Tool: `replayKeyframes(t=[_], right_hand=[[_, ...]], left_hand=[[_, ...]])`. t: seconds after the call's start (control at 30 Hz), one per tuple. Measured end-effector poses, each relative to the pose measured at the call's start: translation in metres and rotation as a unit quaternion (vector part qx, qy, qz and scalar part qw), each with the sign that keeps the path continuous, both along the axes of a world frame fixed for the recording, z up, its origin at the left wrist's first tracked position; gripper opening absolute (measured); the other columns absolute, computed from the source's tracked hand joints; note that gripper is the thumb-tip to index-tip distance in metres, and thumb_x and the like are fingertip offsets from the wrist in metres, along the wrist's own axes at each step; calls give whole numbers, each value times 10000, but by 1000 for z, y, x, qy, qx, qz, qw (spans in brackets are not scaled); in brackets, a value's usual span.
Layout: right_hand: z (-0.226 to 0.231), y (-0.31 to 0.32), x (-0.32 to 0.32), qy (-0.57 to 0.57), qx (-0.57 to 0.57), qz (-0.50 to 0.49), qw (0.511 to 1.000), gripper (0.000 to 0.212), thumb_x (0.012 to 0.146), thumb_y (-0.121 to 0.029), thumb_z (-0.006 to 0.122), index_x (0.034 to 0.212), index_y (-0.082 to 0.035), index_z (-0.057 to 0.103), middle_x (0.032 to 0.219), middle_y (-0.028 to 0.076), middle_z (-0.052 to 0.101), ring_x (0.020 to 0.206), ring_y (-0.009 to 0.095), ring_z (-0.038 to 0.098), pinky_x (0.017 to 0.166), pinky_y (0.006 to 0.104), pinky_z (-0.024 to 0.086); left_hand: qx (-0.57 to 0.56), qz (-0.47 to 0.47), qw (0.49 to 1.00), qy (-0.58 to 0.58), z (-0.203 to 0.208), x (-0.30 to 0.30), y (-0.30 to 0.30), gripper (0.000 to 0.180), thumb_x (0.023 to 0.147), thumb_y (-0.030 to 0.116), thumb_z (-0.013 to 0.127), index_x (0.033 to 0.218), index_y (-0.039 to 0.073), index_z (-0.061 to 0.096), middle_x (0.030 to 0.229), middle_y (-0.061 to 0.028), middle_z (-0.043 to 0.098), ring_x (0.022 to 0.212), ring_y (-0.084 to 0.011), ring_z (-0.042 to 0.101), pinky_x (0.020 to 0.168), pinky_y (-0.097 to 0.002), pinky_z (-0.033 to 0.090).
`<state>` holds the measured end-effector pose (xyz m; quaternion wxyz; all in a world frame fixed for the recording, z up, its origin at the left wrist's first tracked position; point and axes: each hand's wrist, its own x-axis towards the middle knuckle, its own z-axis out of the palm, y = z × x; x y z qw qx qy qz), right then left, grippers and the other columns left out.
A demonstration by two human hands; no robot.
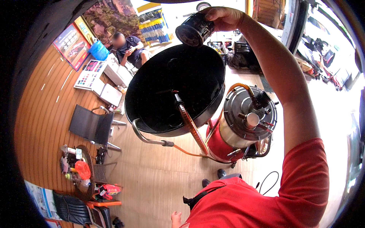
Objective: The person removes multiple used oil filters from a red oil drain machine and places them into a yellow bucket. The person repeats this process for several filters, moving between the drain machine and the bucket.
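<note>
My right hand (225, 19) grips a black oil filter (195, 29), a short cylinder with one round end tipped down and left. It hangs over the far rim of a large round black drain pan (150, 102), whose inside is dark. A clear amber suction hose (191, 125) rises across the near side of the pan. Low at the bottom edge, my left hand (176, 219) hangs beside my body, away from the pan. Only part of it shows; its fingers look loosely apart, with nothing seen in them.
Right of the pan stands a red oil-drainer tank (217, 140) with a black lid (243, 108) and fittings. A dark chair (91, 125) and a cluttered round table (90, 167) line the left wall. Another person (129, 47) sits at the far left. A thin black cable (270, 182) lies at right.
</note>
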<state>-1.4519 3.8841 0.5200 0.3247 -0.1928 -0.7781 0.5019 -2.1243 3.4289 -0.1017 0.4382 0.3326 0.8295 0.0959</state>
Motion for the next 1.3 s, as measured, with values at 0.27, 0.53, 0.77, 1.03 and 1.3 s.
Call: replayKeyframes(t=[0.27,0.53,0.77,1.03,1.3], right_hand=[[-2,8,8,1,-60,-108,992,708,736,-337,700,1250,80,448,1144,210,572,1036,291,597,934,459,476],[-7,12,12,-5,-55,-95,994,526,771,-262,682,1204,-2,532,1096,168,611,979,247,620,851,376,517],[-19,17,8,-46,67,-108,991,351,819,-83,643,1162,-38,584,1105,135,604,913,197,635,770,289,549],[-14,-8,-16,-133,160,-165,964,482,743,-219,697,1184,-65,579,962,81,642,832,156,610,708,292,516],[-7,-32,-27,-189,152,-255,936,568,674,-140,686,1215,-22,558,1051,136,652,986,231,617,919,355,458]], left_hand=[[-5,-15,1000,-5,16,8,10,650,659,177,797,1216,-41,543,1062,-191,629,887,-259,627,730,-360,518],[25,-34,999,-8,-7,-8,12,650,656,168,790,1207,-66,539,1093,-223,615,988,-279,608,834,-361,498],[18,-27,999,-21,-1,-9,19,631,652,173,786,1191,-60,554,1104,-214,611,980,-277,609,824,-371,499],[4,55,995,-88,-38,-27,13,630,645,183,788,1186,-50,565,1107,-215,612,997,-278,605,835,-378,498],[-1,-35,999,-25,-14,-1,14,654,666,173,778,1227,-50,528,1174,-224,583,1067,-297,578,884,-387,478]])
